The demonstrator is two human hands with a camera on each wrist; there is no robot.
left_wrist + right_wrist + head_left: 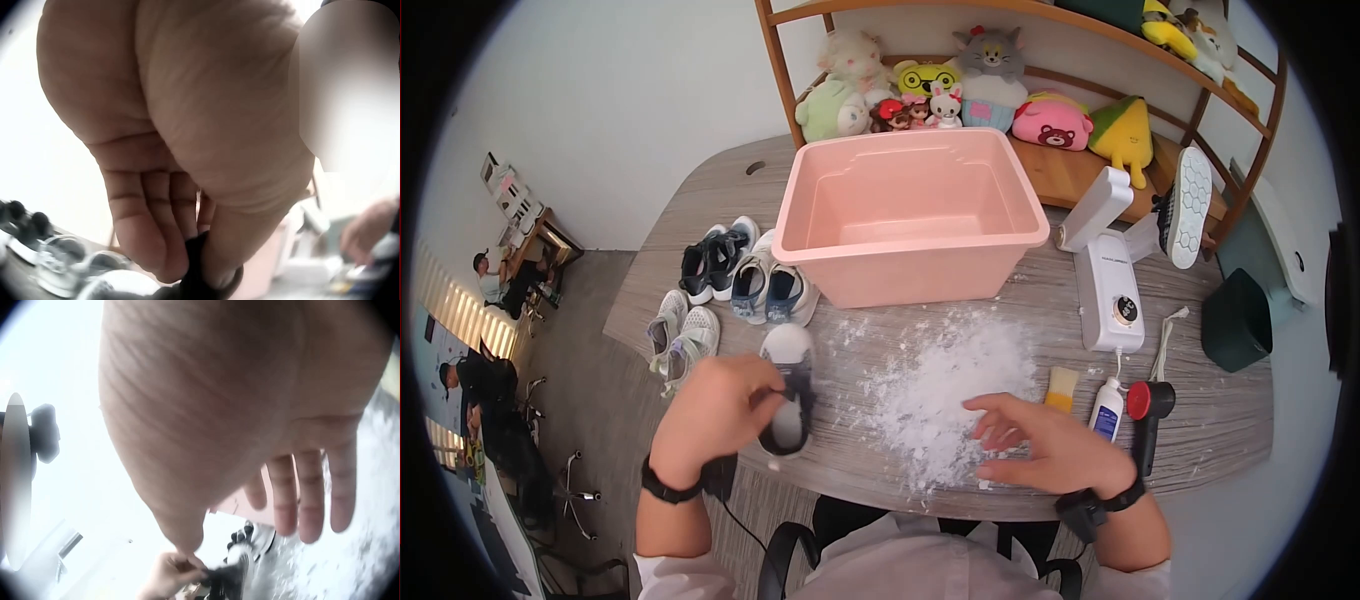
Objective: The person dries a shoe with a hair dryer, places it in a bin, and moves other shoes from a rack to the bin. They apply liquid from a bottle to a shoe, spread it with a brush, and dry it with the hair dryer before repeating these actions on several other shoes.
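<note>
My left hand [718, 408] pinches the dark upper of a shoe [788, 425] between thumb and fingers, near the table's front left; the shoe has a white toe. In the left wrist view, the thumb and fingers of the left hand [181, 156] meet on the shoe's dark edge [199, 269]. My right hand [1055, 448], fingers spread and slightly bent, hangs over the right front of a patch of white powder [945, 390] and holds nothing. The right wrist view shows the right hand [250, 425] with loose, separate fingers, and the dark shoe [230, 578] beyond.
A pink tub [910, 270] stands behind the powder. Several shoes [750, 275] are at the left. On the right are a white machine [1108, 295] bearing a shoe [1188, 210], a yellow brush [1061, 388], a bottle [1107, 408], a red-and-black tool [1150, 400] and a dark bin [1237, 320].
</note>
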